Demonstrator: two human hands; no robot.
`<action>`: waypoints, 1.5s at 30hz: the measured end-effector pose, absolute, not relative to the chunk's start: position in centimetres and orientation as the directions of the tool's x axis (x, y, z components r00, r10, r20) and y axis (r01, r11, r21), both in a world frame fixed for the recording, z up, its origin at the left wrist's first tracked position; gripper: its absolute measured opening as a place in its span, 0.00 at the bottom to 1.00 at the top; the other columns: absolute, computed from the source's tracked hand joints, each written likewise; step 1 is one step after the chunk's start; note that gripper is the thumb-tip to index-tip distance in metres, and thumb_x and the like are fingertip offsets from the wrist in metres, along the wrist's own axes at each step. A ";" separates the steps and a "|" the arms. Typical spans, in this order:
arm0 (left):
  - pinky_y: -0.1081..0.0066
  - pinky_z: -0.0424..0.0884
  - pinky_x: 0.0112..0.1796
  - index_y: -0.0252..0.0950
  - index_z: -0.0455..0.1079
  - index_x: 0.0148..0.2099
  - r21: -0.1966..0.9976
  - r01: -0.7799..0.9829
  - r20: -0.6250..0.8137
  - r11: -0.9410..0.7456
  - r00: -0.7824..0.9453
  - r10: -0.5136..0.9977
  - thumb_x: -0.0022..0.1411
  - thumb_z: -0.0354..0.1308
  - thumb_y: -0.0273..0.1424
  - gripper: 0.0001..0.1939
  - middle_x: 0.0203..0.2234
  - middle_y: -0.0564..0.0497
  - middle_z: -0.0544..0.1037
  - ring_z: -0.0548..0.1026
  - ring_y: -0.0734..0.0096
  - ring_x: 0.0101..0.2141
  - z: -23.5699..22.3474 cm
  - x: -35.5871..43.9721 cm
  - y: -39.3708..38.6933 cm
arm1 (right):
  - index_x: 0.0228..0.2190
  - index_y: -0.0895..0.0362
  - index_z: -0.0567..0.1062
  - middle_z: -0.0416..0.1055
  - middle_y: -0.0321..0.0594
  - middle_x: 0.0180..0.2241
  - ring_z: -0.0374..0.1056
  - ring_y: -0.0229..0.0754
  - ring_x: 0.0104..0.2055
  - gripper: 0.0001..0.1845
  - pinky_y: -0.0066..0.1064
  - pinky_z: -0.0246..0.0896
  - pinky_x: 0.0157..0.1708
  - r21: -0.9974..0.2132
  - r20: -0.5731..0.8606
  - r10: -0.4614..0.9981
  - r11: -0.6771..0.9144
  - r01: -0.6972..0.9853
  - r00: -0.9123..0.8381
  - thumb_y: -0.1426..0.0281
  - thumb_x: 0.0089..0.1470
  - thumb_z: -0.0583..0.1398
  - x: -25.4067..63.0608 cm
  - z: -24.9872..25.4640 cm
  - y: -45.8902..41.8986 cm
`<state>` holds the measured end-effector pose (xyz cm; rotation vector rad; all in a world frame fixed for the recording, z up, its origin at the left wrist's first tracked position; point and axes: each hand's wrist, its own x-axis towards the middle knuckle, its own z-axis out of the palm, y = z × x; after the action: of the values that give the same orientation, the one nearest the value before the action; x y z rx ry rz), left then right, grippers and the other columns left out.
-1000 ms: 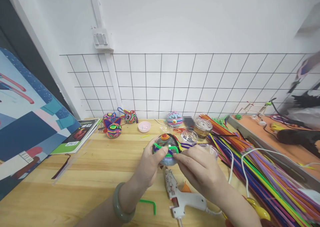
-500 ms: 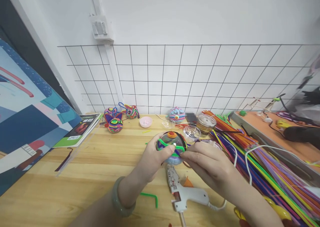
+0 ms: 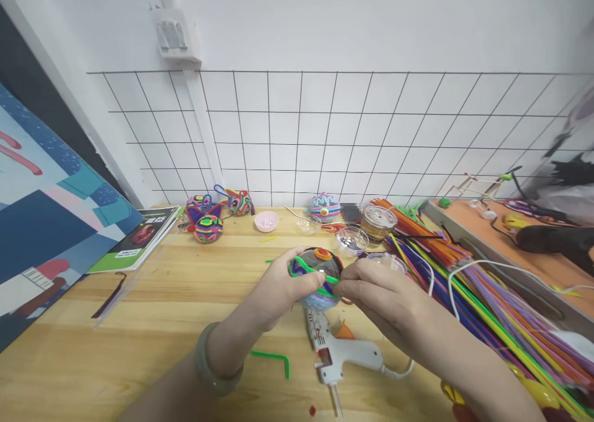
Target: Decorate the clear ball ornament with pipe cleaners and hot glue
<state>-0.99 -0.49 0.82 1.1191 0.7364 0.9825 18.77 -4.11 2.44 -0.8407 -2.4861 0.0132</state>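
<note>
My left hand grips a clear ball wrapped in purple, blue and black pipe cleaners, with an orange and red disc on top. My right hand pinches a green pipe cleaner that runs across the ball's front. Both hands hover above the wooden table. A white glue gun lies on the table right below the ball. A bent green pipe cleaner piece lies beside my left wrist, which wears a pale green bangle.
A big heap of coloured pipe cleaners covers the right side, crossed by a white cable. Finished wrapped balls, a pink bowl, clear half shells and a spool stand near the wire grid wall. A booklet lies at left.
The view has tilted a little. My hands stay on the ball; the right fingers have pressed the green pipe cleaner closer against its front.
</note>
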 end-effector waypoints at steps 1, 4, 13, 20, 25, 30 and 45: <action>0.64 0.69 0.40 0.33 0.73 0.43 0.962 -0.244 -0.014 0.125 0.411 0.912 0.46 0.68 0.32 0.20 0.38 0.43 0.78 0.74 0.59 0.38 0.8 -1.0 -0.5 | 0.48 0.56 0.72 0.70 0.44 0.37 0.67 0.42 0.37 0.16 0.33 0.66 0.33 -0.179 0.457 0.585 0.799 0.575 -0.670 0.78 0.63 0.50 18.7 2.6 -4.2; 0.63 0.68 0.40 0.33 0.72 0.43 0.970 -0.207 -0.026 0.129 0.437 0.899 0.46 0.68 0.32 0.21 0.37 0.43 0.78 0.74 0.59 0.37 0.6 -1.1 -0.4 | 0.42 0.55 0.74 0.70 0.42 0.34 0.67 0.41 0.34 0.14 0.33 0.67 0.31 -0.228 0.448 0.631 0.766 0.602 -0.633 0.76 0.64 0.50 18.4 3.0 -4.5; 0.67 0.67 0.37 0.32 0.73 0.42 0.974 -0.170 -0.054 0.153 0.479 0.876 0.47 0.66 0.31 0.18 0.36 0.44 0.78 0.73 0.62 0.36 0.4 -1.0 -0.2 | 0.39 0.59 0.75 0.69 0.42 0.30 0.64 0.42 0.31 0.15 0.33 0.61 0.27 -0.049 0.455 0.600 0.754 0.655 -0.658 0.75 0.65 0.48 17.8 3.0 -5.0; 0.65 0.68 0.40 0.31 0.69 0.48 0.984 -0.110 -0.069 0.143 0.501 0.862 0.47 0.67 0.33 0.25 0.40 0.42 0.77 0.73 0.60 0.39 0.1 -1.2 -0.1 | 0.34 0.56 0.72 0.70 0.37 0.31 0.66 0.37 0.32 0.08 0.28 0.62 0.31 -0.423 0.379 0.731 0.682 0.597 -0.567 0.77 0.61 0.55 18.0 2.9 -4.6; 0.62 0.68 0.43 0.30 0.67 0.50 0.990 -0.087 -0.045 0.106 0.526 0.850 0.50 0.66 0.33 0.26 0.44 0.40 0.76 0.73 0.59 0.42 0.1 -1.4 0.0 | 0.30 0.55 0.69 0.69 0.31 0.27 0.64 0.36 0.28 0.07 0.28 0.60 0.29 -0.584 0.256 0.860 0.501 0.638 -0.441 0.77 0.56 0.60 18.0 2.7 -4.2; 0.64 0.68 0.42 0.31 0.67 0.50 0.994 -0.064 -0.043 0.092 0.536 0.843 0.51 0.65 0.34 0.24 0.44 0.41 0.76 0.73 0.60 0.41 0.0 -1.5 0.0 | 0.30 0.54 0.69 0.70 0.31 0.29 0.65 0.36 0.30 0.07 0.28 0.59 0.31 -0.587 0.262 0.856 0.508 0.631 -0.445 0.77 0.56 0.61 18.0 2.7 -4.1; 0.68 0.69 0.38 0.32 0.65 0.51 0.990 0.105 -0.141 0.099 0.552 0.822 0.47 0.64 0.29 0.27 0.42 0.45 0.76 0.73 0.63 0.40 -0.1 -1.3 -0.1 | 0.30 0.55 0.71 0.72 0.33 0.27 0.68 0.36 0.27 0.05 0.27 0.59 0.27 -0.515 0.161 0.860 0.491 0.703 -0.483 0.76 0.55 0.61 18.0 2.4 -4.1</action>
<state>-1.34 -0.08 -0.12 1.3916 0.8686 0.6434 17.97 -4.12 2.42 -1.2991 -2.3413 0.5403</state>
